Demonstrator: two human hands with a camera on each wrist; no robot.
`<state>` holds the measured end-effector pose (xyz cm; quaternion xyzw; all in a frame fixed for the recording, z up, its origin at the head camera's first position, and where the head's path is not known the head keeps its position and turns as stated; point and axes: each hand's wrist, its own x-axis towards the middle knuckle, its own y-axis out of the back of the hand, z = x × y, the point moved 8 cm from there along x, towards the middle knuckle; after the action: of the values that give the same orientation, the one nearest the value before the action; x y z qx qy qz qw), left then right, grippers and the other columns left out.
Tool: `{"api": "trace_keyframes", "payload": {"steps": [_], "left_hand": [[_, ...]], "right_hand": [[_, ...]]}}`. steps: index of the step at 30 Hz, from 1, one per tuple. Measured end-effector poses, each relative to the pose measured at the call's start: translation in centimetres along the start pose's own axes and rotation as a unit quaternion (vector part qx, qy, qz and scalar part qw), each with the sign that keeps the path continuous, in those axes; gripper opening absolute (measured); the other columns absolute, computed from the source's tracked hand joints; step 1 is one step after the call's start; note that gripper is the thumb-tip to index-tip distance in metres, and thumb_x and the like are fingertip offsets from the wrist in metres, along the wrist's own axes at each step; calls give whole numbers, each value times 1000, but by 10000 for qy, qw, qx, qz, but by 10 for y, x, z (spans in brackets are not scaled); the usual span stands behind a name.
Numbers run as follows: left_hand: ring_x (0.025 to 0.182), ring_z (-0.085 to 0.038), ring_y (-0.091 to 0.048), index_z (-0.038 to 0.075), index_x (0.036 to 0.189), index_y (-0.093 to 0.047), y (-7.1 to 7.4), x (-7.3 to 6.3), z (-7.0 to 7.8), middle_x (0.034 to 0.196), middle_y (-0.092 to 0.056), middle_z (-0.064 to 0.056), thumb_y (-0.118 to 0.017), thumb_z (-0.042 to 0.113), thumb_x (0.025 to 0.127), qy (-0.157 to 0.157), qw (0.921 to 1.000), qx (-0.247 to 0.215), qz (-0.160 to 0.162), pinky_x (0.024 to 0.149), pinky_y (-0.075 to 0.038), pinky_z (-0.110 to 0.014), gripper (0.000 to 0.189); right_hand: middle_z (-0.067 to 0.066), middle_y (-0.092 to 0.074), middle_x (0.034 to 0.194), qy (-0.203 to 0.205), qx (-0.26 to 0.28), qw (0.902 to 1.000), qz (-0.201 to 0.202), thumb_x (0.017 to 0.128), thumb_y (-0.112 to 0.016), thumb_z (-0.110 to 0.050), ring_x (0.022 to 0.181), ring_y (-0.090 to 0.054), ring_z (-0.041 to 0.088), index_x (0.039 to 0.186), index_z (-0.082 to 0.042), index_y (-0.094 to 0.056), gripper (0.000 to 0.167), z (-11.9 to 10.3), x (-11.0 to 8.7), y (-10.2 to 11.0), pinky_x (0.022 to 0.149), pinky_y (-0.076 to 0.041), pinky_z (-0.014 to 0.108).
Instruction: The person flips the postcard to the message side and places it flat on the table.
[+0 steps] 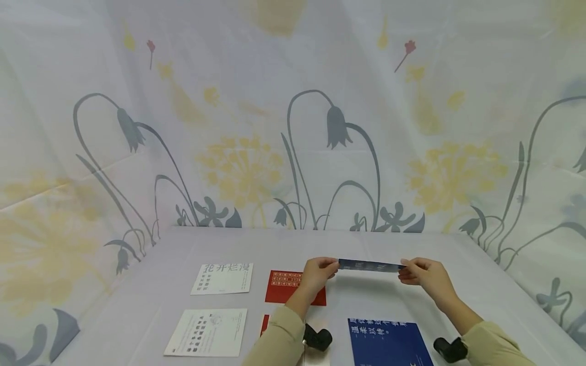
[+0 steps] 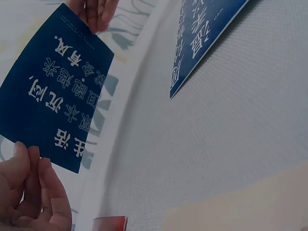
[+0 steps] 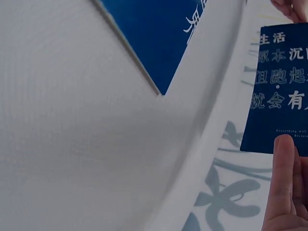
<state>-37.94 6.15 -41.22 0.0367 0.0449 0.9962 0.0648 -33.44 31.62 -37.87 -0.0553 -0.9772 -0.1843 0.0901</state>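
Note:
Both hands hold a dark blue card with white Chinese lettering up over the table. From the head camera the blue card [image 1: 370, 266] appears nearly edge-on, as a thin strip. My left hand [image 1: 316, 273] pinches one end between thumb and fingers, and my right hand [image 1: 427, 278] pinches the opposite end. The left wrist view has the card's printed face [image 2: 24, 106] in full, with fingertips [image 2: 44, 166] at its lower edge. In the right wrist view one finger [image 3: 284, 163] lies along the card's near edge.
Nearest me on the right lies another blue card [image 1: 384, 343]. A red card [image 1: 293, 295] lies partly behind my left forearm, with part of a second red one [image 1: 264, 324] below. Two white printed cards [image 1: 222, 284] [image 1: 206, 333] lie at left. Flowered cloth [image 1: 293, 127] hangs behind the table.

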Motion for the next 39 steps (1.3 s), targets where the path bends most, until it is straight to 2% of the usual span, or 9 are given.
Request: {"api": "trace_keyframes", "payload": {"steps": [4,7,11,17,25,31,39], "left_hand": [[83,-13,-63,-1,99,-70,-1,-1,-4,90,-67,-4,-63,10,88,89,9993,-324,-148,76,-53,-27,17],[84,-13,-64,-1,99,-70,-2,-2,-8,92,-68,-4,-64,12,88,191,9982,-501,-283,77,-53,-27,18],[79,-12,-63,0,98,-71,-2,-1,-11,89,-68,-5,-67,16,87,244,9980,-513,-288,74,-54,-26,21],[71,-10,-63,-1,97,-71,-1,-2,-14,80,-67,-5,-68,13,86,445,9968,-611,-272,69,-55,-26,18],[67,-11,-63,-2,104,-67,-4,-5,-12,80,-66,-7,-67,6,85,541,9946,-799,-386,66,-55,-26,21],[63,-11,-63,-2,107,-66,-4,-6,-13,79,-66,-7,-67,4,84,626,9951,-700,-312,65,-55,-28,24],[61,-12,-63,-1,101,-67,-3,-10,-13,76,-63,-5,-67,3,82,533,9982,-230,-162,60,-56,-28,20]], "right_hand": [[20,-67,91,-220,97,9996,-118,92,-60,-24,77,-67,17,106,17,-57,44,-6,-6,0,72,-55,29],[21,-66,96,-457,-22,9988,-160,92,-61,-22,79,-67,15,113,18,-54,46,-5,-9,1,74,-54,29],[20,-66,100,-716,-274,9970,-136,90,-64,-23,78,-68,14,113,16,-56,46,0,-11,1,77,-53,29],[21,-65,103,-659,-425,9969,-103,87,-67,-19,77,-67,16,112,16,-58,45,0,-11,0,73,-55,32],[18,-66,99,-655,-539,9964,-90,86,-67,-17,78,-67,17,118,15,-55,47,1,-11,2,69,-55,30],[15,-67,93,-669,-554,9962,-118,86,-66,-13,78,-67,19,118,16,-53,46,1,-11,0,68,-55,28],[9,-66,84,-725,-693,9949,-57,84,-66,-9,71,-64,20,115,16,-54,42,7,-9,-3,62,-55,29]]}}
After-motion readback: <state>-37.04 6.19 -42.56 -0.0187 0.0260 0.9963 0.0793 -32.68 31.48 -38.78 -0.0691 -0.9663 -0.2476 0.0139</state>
